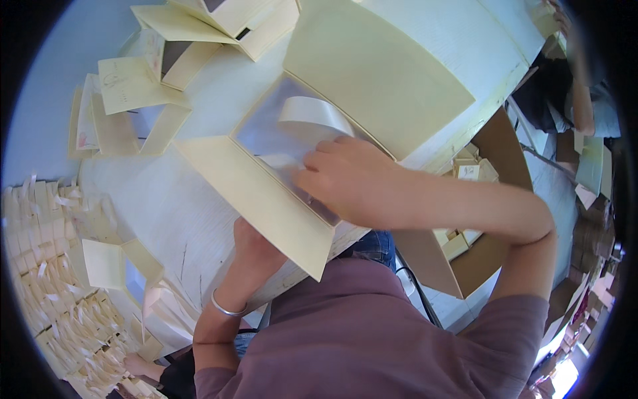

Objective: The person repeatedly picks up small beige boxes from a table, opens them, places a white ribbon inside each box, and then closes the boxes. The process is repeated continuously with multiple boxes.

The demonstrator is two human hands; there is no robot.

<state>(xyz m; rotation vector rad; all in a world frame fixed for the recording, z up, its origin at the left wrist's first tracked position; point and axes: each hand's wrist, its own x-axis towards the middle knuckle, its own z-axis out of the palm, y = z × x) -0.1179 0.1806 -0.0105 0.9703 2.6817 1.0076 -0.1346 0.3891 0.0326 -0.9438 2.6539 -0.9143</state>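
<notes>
A cream folding box (256, 189) lies with its flaps spread on the table in front of me, its pale lavender inside facing up. A wide white satin ribbon (309, 112) arches up in a loop from that inside. My right hand (352, 176) reaches over the box, fingers curled down and closed on the ribbon near its lower part; the fingertips are partly hidden. Under the box's near flap is my left hand (256, 249), its fingers covered by the flap, so its grip does not show.
Several open cream boxes (136, 86) stand at the far left of the white table (153, 193). Ribboned boxes (46, 246) are stacked at the left. A brown carton (492, 259) with small boxes is at my right. Other people's hands (136, 366) show lower left and upper right.
</notes>
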